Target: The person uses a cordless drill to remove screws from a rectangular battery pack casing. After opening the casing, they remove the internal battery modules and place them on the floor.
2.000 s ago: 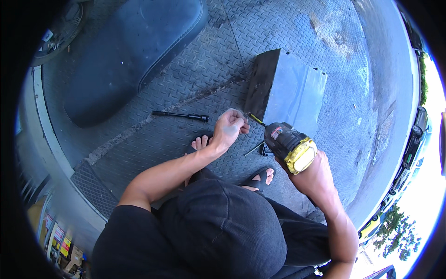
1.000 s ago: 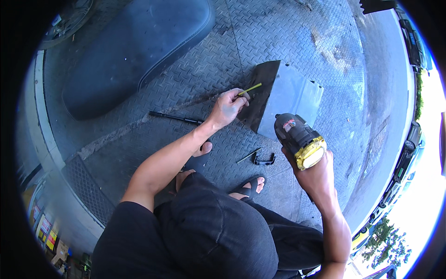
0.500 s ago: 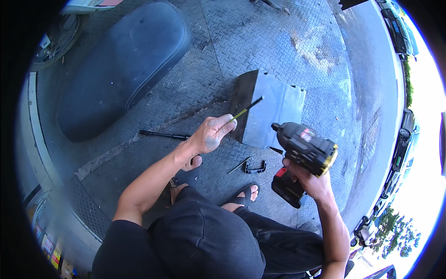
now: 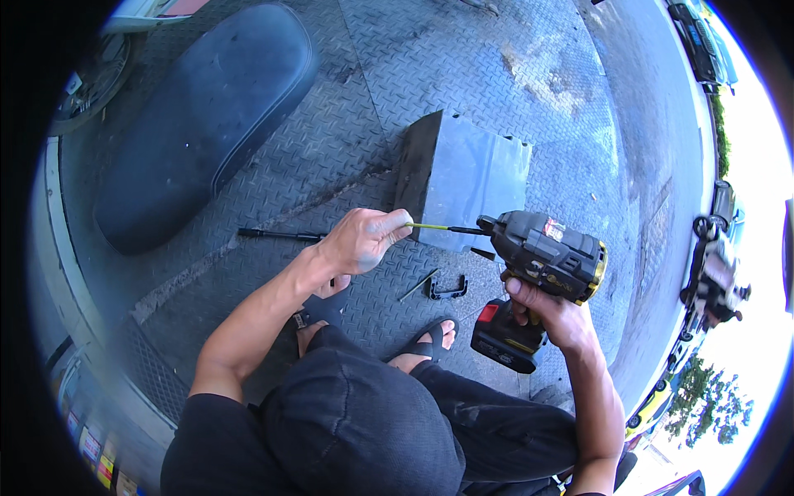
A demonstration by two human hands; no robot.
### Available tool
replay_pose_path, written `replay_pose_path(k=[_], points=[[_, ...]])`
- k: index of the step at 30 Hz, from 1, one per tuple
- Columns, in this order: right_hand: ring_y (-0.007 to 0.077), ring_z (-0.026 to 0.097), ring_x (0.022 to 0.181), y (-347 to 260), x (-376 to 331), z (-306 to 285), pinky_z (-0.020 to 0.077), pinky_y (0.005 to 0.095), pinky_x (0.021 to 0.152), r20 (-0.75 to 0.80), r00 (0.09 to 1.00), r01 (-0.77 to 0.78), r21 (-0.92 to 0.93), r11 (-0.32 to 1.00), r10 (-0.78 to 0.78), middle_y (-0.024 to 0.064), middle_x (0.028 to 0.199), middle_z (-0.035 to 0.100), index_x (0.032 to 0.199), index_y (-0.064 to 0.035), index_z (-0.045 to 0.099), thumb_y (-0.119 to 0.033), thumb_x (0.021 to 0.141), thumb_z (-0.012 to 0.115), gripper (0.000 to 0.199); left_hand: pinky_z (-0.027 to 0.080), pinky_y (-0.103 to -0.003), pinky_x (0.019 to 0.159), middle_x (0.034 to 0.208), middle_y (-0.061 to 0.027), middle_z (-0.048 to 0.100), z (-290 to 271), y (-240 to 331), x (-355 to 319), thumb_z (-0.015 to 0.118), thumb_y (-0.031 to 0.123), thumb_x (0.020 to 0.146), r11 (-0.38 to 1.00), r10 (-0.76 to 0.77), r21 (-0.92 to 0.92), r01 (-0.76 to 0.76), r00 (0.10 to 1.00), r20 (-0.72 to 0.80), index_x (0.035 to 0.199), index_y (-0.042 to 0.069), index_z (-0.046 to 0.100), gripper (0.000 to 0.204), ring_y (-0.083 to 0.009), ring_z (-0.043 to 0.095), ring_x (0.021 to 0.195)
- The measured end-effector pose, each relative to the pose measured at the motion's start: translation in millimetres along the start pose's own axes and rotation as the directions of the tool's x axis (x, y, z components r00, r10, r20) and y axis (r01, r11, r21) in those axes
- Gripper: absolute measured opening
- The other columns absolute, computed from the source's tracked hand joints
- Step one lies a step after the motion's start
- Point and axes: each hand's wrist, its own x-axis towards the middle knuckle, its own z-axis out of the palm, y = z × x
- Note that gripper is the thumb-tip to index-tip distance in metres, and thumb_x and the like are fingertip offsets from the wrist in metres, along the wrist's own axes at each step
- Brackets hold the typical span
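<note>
My right hand grips the handle of a black and yellow cordless drill, held sideways with its nose pointing left. My left hand pinches a thin yellow-and-black driver bit, whose tip sits in the drill's chuck. Both hands hover above a metal chequer-plate floor. Just beyond them lies a dark grey flat panel with a notched far edge. My knees and sandalled feet are below the hands.
A long black motorcycle seat lies at the upper left. A black rod-like tool rests on the floor left of my left hand. A small black bracket and a thin pin lie near my foot. Parked motorcycles stand at the right.
The drill turned from pointing down at the panel to lying sideways in my right hand. My left hand lifted the bit off the panel and brought its tip into the chuck.
</note>
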Motion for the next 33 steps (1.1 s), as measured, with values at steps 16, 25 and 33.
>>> replay_pose_path(k=[16, 25, 33], points=[[0.0098, 0.061, 0.061, -5, -5, -3, 0.0495, 0.0308, 0.056, 0.017, 0.999, -0.045, -0.063, 0.997, 0.046, -0.0011, 0.072, 0.067, 0.102, -0.0052, 0.076, -0.03, 0.098, 0.09, 0.029, 0.05, -0.049, 0.061, 0.074, -0.0208, 0.067, -12, -4, -9, 0.069, 0.014, 0.109, 1.0, 0.0, 0.007, 0.0, 1.0, -0.009, 0.109, 0.005, 0.065, 0.01, -0.0454, 0.068, 0.071], [0.0091, 0.062, 0.062, -13, -3, -18, 0.0517, 0.0312, 0.057, 0.119, 0.984, -0.113, -0.17, 0.979, 0.134, -0.0009, 0.075, 0.069, 0.104, -0.0057, 0.076, -0.028, 0.096, 0.092, 0.029, 0.041, -0.038, 0.062, 0.064, -0.006, 0.049, -37, -10, -8, 0.059, 0.026, 0.116, 0.93, -0.106, -0.249, 0.271, 0.846, 0.523, 0.106, 0.004, 0.07, 0.027, -0.0152, 0.044, 0.059], [0.0169, 0.073, 0.078, -9, -3, -37, 0.0607, 0.036, 0.071, 0.285, 0.958, 0.076, -0.349, 0.934, 0.029, 0.0045, 0.093, 0.079, 0.117, -0.0065, 0.079, -0.029, 0.088, 0.098, 0.041, 0.039, -0.031, 0.047, 0.063, -0.0016, 0.054, -63, 14, -3, 0.053, 0.021, 0.12, 0.618, -0.235, -0.281, 0.734, 0.514, 0.825, 0.112, 0.002, 0.07, 0.027, -0.0079, 0.043, 0.052]])
